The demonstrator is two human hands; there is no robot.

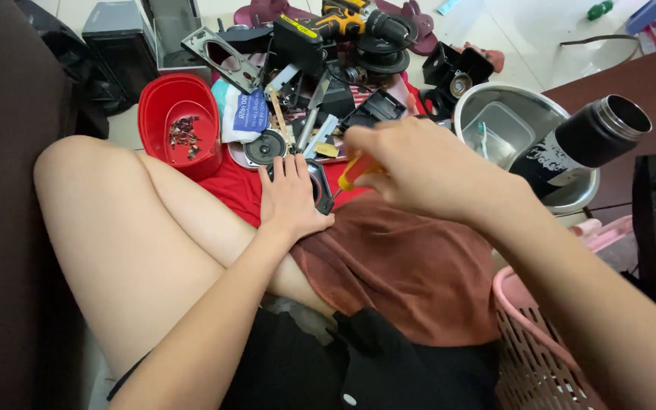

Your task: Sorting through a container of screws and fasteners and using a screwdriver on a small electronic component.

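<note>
My left hand (291,197) presses flat on a small black device part (320,186) that rests on a red cloth over my knee. My right hand (419,163) grips a screwdriver with an orange and yellow handle (356,170). Its tip points down at the right edge of the black part. Most of the part is hidden under my left fingers.
A heap of black parts, a small speaker (266,146) and a cordless drill (347,23) lies beyond my hands. A red bowl (162,102) with small bits sits at left. At right are a steel bowl (529,106), a black flask (582,140) and a pink basket (529,349).
</note>
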